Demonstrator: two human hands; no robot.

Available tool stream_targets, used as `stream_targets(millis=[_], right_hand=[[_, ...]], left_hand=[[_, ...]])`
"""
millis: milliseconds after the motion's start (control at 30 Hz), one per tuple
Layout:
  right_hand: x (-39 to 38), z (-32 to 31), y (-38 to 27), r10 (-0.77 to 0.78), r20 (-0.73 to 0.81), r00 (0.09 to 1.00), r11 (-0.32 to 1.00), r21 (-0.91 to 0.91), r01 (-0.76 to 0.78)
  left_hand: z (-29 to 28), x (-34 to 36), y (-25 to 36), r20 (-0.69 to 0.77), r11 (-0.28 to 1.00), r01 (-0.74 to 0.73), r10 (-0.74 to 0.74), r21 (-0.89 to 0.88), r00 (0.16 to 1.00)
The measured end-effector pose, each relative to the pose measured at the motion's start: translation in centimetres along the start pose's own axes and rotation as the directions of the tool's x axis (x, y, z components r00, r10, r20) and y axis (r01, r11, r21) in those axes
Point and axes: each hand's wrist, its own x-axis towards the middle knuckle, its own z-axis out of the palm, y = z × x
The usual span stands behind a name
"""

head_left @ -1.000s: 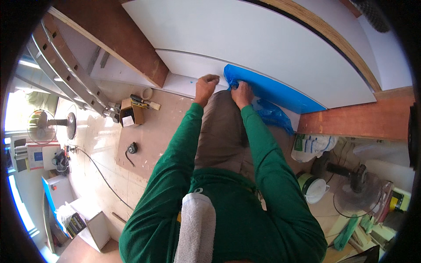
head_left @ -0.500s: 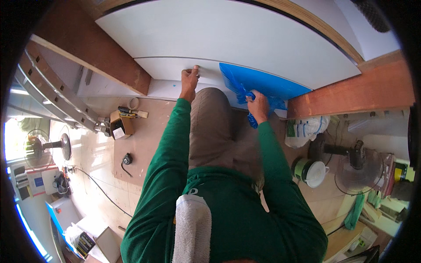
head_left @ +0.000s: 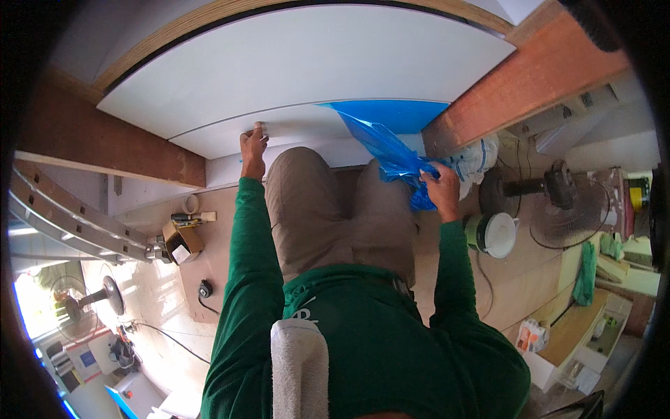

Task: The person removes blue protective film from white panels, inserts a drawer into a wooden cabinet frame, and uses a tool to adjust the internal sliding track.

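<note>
My right hand (head_left: 442, 191) is closed round a bunched sheet of blue plastic film (head_left: 391, 150), which stretches from the lower white panel (head_left: 286, 124). Part of the film still lies flat on that panel's right end, while its left part is bare. My left hand (head_left: 252, 151) rests against the bare part with its fingers curled together; whether anything is between them is hidden. Above sits a larger white panel (head_left: 300, 59), split from the lower one by a thin gap. My knees are close in front of the panels.
Brown boards flank the panels at left (head_left: 91, 136) and right (head_left: 523, 77). A metal ladder (head_left: 77, 230) leans at left, near a small tool box (head_left: 183, 241) and a tape measure (head_left: 204, 288). At right are a paint bucket (head_left: 497, 235) and a fan (head_left: 569, 209).
My right hand has pulled the film back toward me and to the right, baring more of the lower panel. My left hand stays against the panel. The whole view has shifted.
</note>
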Motion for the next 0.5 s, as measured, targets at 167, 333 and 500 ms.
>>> stream_targets(millis=[167, 333, 500], right_hand=[[-1.7, -1.5, 6.6, 0.041, -0.124, 0.991, 0.994, 0.104, -0.028], [-3.6, -2.1, 7.4, 0.041, -0.098, 0.994, 0.996, 0.085, -0.033], [-5.0, -2.1, 5.7, 0.082, -0.049, 0.995, 0.996, 0.05, -0.08]], left_hand=[[1.2, 0.3, -0.1, 0.03, 1.0, 0.017, -0.017, 0.005, 0.999], [6.4, -3.3, -0.3, 0.111, 0.999, -0.031, 0.034, -0.026, 0.993], [17.2, -10.3, 4.3, 0.141, 0.995, -0.044, 0.056, -0.089, 0.988]])
